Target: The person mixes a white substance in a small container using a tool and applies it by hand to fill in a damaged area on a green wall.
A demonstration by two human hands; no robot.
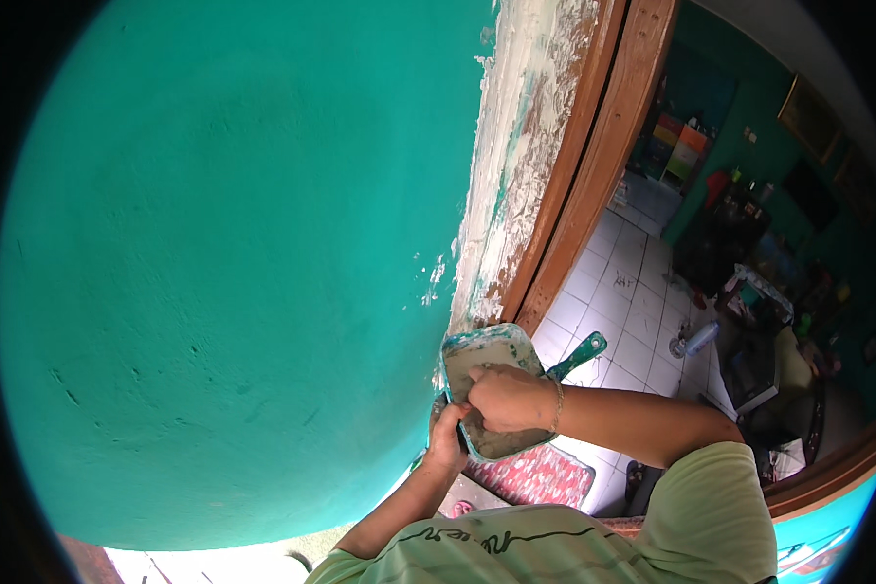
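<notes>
My left hand grips the lower left side of a shallow, rounded rectangular tub, its thumb over the rim. Greyish, putty-like paste coats the inside of the tub, and teal and white smears mark its rim. Over the tub my right hand is closed, fingers curled down toward the paste; what they hold, if anything, is hidden. Past the tub's right rim sticks a green handle with a hole in its end; where it joins is hidden. Just beyond the tub, rough white filler runs up the wall's edge.
A teal wall fills the left, beside a brown wooden door frame. Through the doorway lie white floor tiles, a plastic bottle and dark, cluttered furniture. A red and white patterned mat lies below the tub.
</notes>
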